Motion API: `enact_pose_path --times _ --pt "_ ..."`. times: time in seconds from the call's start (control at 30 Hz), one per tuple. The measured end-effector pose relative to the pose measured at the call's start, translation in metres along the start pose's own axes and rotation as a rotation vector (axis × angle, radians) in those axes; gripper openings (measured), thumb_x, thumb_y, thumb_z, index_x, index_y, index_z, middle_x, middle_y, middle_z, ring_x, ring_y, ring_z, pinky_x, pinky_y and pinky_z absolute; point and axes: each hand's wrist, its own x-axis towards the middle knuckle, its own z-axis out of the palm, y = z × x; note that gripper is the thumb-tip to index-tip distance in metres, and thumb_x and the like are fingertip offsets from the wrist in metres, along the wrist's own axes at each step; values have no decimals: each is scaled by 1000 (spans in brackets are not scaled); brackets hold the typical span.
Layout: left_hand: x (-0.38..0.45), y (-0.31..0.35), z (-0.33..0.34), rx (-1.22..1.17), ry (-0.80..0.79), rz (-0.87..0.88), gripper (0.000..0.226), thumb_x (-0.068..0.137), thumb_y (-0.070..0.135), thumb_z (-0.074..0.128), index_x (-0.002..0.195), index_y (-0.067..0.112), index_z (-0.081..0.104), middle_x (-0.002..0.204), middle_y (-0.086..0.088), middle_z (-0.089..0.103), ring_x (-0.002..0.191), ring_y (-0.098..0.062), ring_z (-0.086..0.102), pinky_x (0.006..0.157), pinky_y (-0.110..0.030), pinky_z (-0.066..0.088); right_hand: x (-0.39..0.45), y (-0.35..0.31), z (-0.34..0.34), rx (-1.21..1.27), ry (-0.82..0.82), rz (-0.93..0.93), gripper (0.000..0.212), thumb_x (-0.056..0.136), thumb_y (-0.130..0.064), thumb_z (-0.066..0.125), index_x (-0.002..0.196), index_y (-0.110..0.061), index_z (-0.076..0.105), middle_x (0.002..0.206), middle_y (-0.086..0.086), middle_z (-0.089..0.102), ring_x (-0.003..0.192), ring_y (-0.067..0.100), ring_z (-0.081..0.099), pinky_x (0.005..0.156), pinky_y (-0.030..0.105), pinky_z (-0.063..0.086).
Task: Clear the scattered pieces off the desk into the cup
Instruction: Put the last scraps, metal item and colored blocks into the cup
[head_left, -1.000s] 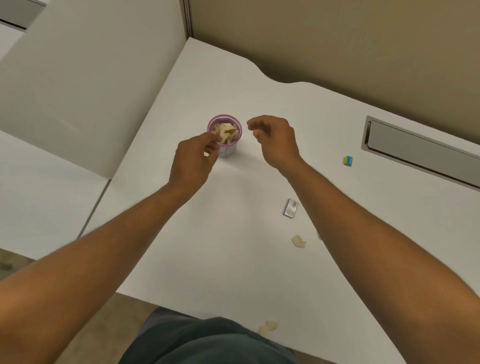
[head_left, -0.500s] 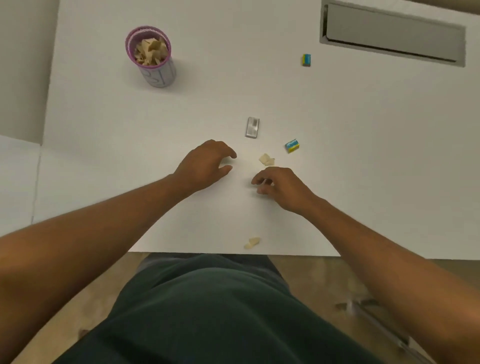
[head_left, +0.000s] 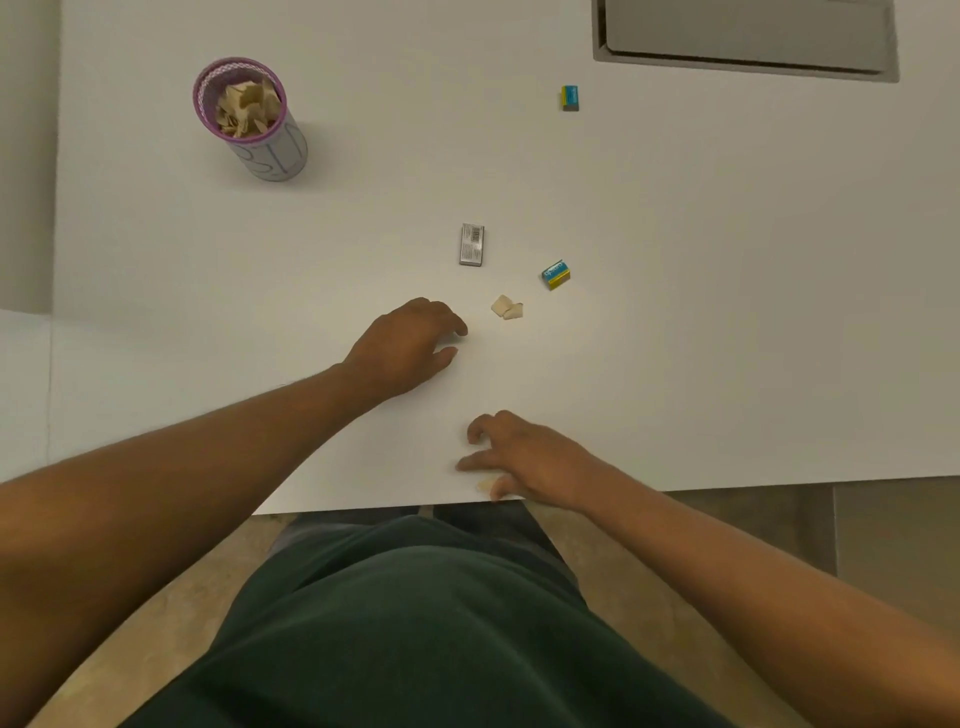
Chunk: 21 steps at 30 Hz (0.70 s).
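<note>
In the head view, the right hand (head_left: 524, 460) lay at six o'clock by the near edge of the desk (head_left: 727, 312), fingers spread over a pale piece (head_left: 485, 485) but not yet closed on it, while the left hand (head_left: 410, 345) rested open and empty just beside the paired pieces (head_left: 507, 307) at the centre. The cup (head_left: 249, 119) stood well apart at ten o'clock, already heaped. A sound pick here probably meant pinching the edge piece inward, away from the drop, before lifting.
</note>
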Motion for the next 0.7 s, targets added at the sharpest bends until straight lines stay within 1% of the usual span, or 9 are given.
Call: enact_pose_path --times 0.07,0.13,0.2,0.3,0.4,0.47,0.53,0.63,0.7 --pt "-1 2 0 6 -12 -4 29 99 27 63 127 23 68 129 4 67 124 -21 58 90 -40 55 0 -4 10 46 -16 39 50 89 -26 76 133 -38 56 141 -5 43 111 13 55 96 28 54" --pt "-2 4 -1 16 -25 -6 29 100 27 62 128 23 67 131 5 67 126 -21 57 90 -41 55 1 -6 13 50 21 30 32 95 -30 68 123 -36 54 129 -3 50 96 11 58 83 26 56" --pt "-3 4 -2 23 -37 -10 30 100 27 62 129 23 66 132 5 66 127 -20 56 92 -41 54 3 -3 17 12 30 -5 22 98 -26 63 120 -27 61 122 1 55 99 17 58 82 28 53" --pt "-5 3 -3 34 -48 -11 31 101 27 61 131 23 66 133 5 65 128 -20 55 93 -41 54 6 2 18 12 37 -4 27 95 -17 67 122 -18 68 119 3 60 106 19 59 89 20 48" --pt "-8 2 -5 34 -35 -19 31 100 27 61 130 23 66 134 5 65 129 -20 55 91 -38 52 16 2 7 101 115 82 24 99 -14 61 120 -14 72 122 6 65 113 23 60 97 27 46" --pt "-9 0 -8 28 -12 -30 30 100 27 61 129 23 66 134 5 65 128 -20 56 91 -38 53 24 1 -9 218 214 150 23 98 -14 64 117 -9 76 117 8 69 108 23 64 98 27 47" --pt "-11 -3 -13 24 19 -35 29 100 26 61 128 23 66 132 6 66 125 -19 57 89 -38 54 31 0 -29 329 365 199 18 94 -14 70 108 -8 79 108 7 74 98 20 68 94 28 52" --pt "-13 -8 -25 8 102 -43 26 99 25 63 125 22 68 127 4 68 117 -21 61 85 -38 55 48 -4 -62 461 589 275 8 87 -15 77 93 -17 82 95 -4 77 80 4 65 82 23 50" --pt "-15 -14 -37 -5 183 -70 25 98 25 64 123 21 69 125 3 70 114 -23 63 84 -40 57 62 -10 -88 535 716 310 6 82 -19 80 86 -23 81 88 -11 76 74 4 62 79 21 48"
